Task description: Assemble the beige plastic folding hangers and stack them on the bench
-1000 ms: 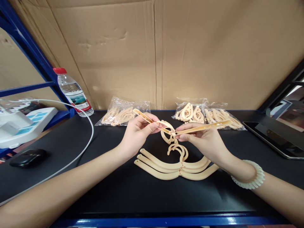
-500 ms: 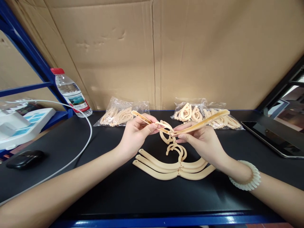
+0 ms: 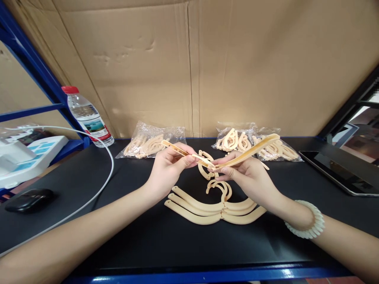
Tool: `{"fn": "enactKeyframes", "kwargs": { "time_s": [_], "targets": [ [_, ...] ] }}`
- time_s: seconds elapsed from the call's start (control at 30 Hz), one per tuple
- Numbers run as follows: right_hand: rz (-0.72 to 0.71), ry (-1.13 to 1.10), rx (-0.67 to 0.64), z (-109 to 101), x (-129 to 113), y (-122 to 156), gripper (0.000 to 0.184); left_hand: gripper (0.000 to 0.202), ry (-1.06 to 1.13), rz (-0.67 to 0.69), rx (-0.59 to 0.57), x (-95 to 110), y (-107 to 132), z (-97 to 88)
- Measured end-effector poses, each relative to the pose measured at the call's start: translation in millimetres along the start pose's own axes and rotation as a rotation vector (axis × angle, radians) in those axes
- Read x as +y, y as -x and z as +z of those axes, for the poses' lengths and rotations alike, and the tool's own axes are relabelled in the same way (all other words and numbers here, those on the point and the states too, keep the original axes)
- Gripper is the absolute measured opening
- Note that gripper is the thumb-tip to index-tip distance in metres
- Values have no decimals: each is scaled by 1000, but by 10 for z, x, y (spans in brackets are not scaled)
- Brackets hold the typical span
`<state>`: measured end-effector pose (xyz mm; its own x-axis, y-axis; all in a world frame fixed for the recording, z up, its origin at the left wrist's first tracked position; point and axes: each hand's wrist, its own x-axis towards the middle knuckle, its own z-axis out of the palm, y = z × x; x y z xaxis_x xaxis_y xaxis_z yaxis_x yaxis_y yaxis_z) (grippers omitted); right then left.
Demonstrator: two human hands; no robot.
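Observation:
Between my two hands is a beige folding clothes hanger point(image 3: 251, 152), held above the black tabletop with its hollow underside showing. My left hand point(image 3: 170, 167) is closed, pinching one arm near the middle joint. My right hand point(image 3: 248, 173) grips the other arm close to the same joint. The two arms meet at a shallow angle, partly covered by my fingers. Below lie several unfolded hangers point(image 3: 192, 215), nested in a row with their hooks pointing away from me. Loose beige hanger parts point(image 3: 204, 171) rest behind the joint, partly hidden.
Clear plastic bags of hangers lie at the back left point(image 3: 148, 144) and back right point(image 3: 237, 138). A water bottle point(image 3: 89, 116), a white cable point(image 3: 111, 169) and a black mouse point(image 3: 29, 200) are on the left. A tablet point(image 3: 337, 173) lies at the right. Cardboard point(image 3: 251, 71) stands behind.
The right arm of the held hanger has tilted up more steeply, and its piece at the joint lies flatter. My hands keep their grip in nearly the same place.

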<state>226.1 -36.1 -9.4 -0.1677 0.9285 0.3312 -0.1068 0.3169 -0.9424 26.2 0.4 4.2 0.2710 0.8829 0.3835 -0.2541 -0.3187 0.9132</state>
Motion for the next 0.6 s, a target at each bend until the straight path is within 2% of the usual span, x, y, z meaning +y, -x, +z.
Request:
{"fn": "enactKeyframes", "kwargs": {
  "time_s": [0.6],
  "targets": [
    [127, 104, -78, -14, -28, -17, 15, 12, -25, -7, -68, -34, -12, -23]
  ]
}}
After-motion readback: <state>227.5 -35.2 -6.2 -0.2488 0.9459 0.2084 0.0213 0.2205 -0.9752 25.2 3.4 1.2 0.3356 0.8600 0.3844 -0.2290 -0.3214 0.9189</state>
